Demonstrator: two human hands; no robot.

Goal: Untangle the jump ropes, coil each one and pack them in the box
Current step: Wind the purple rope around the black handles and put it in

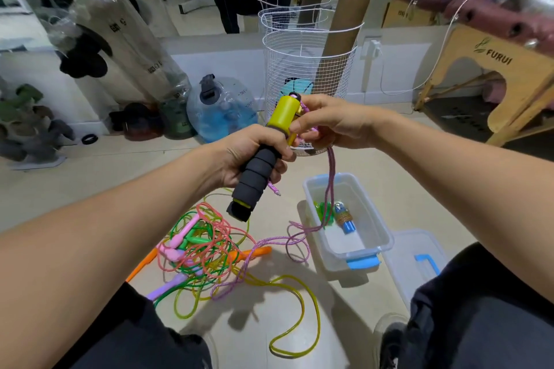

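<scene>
Gripping one handle (263, 156) in the left hand (242, 159), fingers curling round its ribbed black foam sleeve; yellow plastic cylinder on top, handle tilting up and to the right. Pinching the pink braided rope (331, 177) at the handle's head with the right hand (326, 126), thumb and fingers closing on it. Hanging slack from that pinch, dropping in front of the box (371, 219), then looping over the floor (90, 189) toward the pile (207, 249).

Lying in one tangle beside the box: thin glossy cords in green, salmon-pink and yellow, with slim plastic handles showing in pink, orange and lilac; exact rope count not readable. Trailing one yellow cord loop toward the knees.

Standing open on the floor: one clear rectangular plastic box with a blue latch, holding one green coil (323, 213) and one blue figure-shaped handle (344, 219). Resting just to its right: one clear lid (419, 260) with a blue handle.

Standing behind: one white wire basket (308, 63), holding one cardboard tube (341, 36).
</scene>
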